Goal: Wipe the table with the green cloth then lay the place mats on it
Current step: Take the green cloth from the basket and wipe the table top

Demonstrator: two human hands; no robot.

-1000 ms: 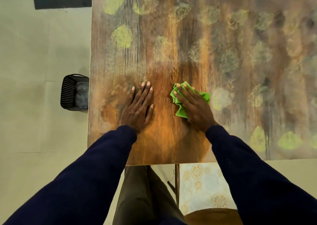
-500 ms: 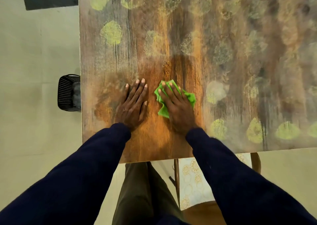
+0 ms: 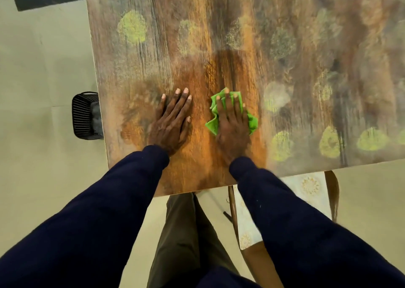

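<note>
While the left hand (image 3: pixel 172 121) lay flat on the streaky wooden table (image 3: pixel 131 68), fingers straight, the right hand (image 3: pixel 232 123) pressed straight fingers on the crumpled green cloth (image 3: pixel 213 124), bunched under them.

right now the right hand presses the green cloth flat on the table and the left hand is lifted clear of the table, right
Not quite. The left hand is not lifted: it lies flat on the table, fingers straight, beside the cloth. The rest holds: the right hand presses the green cloth flat on the table. The head view shows it.
</note>
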